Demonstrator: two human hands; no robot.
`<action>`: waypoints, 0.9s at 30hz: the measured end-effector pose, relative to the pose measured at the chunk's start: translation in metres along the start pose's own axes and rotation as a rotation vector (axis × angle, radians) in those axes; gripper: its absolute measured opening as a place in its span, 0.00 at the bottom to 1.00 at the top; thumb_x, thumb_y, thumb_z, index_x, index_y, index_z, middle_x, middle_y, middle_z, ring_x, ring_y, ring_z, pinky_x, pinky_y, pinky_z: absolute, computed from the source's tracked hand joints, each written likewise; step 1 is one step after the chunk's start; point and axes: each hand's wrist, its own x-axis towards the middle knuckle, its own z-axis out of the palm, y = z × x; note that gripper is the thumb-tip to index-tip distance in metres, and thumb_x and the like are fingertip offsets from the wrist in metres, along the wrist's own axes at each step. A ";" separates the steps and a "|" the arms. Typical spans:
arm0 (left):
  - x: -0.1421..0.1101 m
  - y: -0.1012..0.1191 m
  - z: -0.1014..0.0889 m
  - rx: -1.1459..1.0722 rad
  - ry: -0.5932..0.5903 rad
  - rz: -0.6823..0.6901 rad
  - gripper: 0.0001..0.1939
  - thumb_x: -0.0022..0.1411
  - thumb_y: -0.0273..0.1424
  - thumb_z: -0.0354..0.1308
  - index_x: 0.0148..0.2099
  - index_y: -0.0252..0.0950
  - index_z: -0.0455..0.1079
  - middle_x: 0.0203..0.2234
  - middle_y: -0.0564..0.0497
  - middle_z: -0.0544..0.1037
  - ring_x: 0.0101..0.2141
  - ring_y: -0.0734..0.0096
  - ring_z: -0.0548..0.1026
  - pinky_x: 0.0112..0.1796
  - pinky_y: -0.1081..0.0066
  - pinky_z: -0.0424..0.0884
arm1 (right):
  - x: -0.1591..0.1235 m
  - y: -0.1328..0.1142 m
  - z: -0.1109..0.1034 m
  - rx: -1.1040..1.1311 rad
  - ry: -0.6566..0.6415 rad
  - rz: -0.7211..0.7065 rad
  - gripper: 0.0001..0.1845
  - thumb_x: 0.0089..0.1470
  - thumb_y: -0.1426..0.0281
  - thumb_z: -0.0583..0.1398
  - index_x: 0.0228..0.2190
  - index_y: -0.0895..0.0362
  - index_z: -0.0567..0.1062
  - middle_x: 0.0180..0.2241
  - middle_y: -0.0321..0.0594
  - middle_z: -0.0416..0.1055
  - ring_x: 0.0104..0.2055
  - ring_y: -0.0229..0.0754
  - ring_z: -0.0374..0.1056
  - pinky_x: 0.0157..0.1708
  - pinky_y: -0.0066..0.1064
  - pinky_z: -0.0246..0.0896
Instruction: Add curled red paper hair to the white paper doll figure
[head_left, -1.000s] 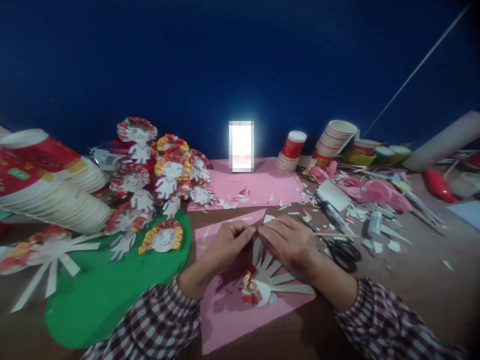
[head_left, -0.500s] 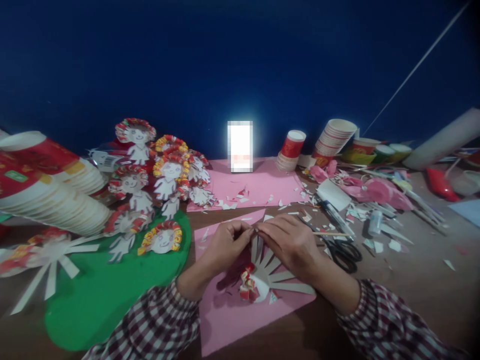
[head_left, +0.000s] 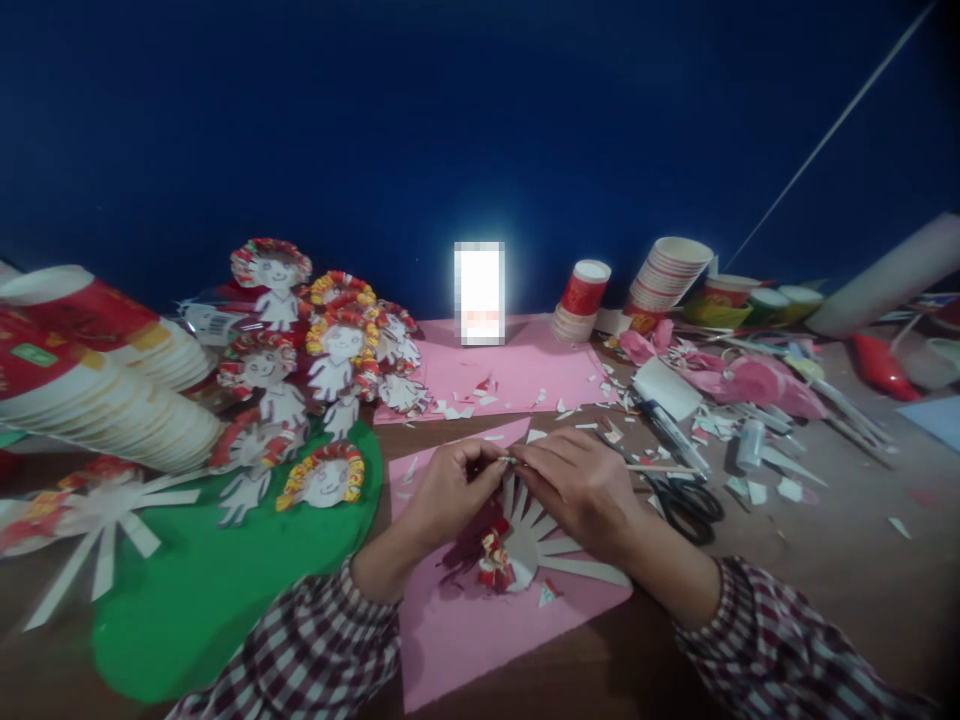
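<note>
A paper cup cut into strips [head_left: 524, 548] is fanned out between my hands, just over a pink sheet [head_left: 457, 650]. Its right-hand strips are straight and white. On its near left side, several strips are rolled into red and yellow curls [head_left: 495, 562]. My left hand [head_left: 454, 492] pinches the tip of one upper strip between thumb and fingers. From the other side my right hand [head_left: 589, 488] pinches the same tip, its fingers meeting the left fingertips. The tip itself is mostly covered by fingers.
Left, a green mat [head_left: 217, 600] bears paper dolls with curled rims, beside stacked cups [head_left: 127, 400] and another cut cup [head_left: 97, 505]. Scissors [head_left: 686, 510], a marker [head_left: 675, 435], a small bottle [head_left: 750, 443] and paper scraps lie right. Cups [head_left: 670, 275] stand behind.
The cut cup has tilted and drawn up slightly towards my fingers, so less of its white base shows. The pinched strip looks shorter. Both hands have stayed almost in place.
</note>
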 end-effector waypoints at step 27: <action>0.001 0.007 -0.003 -0.153 -0.076 -0.218 0.06 0.52 0.28 0.56 0.29 0.31 0.74 0.19 0.54 0.72 0.21 0.79 0.65 0.25 0.78 0.59 | -0.003 0.002 0.003 0.086 0.053 -0.059 0.08 0.57 0.74 0.55 0.38 0.59 0.73 0.32 0.41 0.74 0.35 0.39 0.66 0.38 0.32 0.61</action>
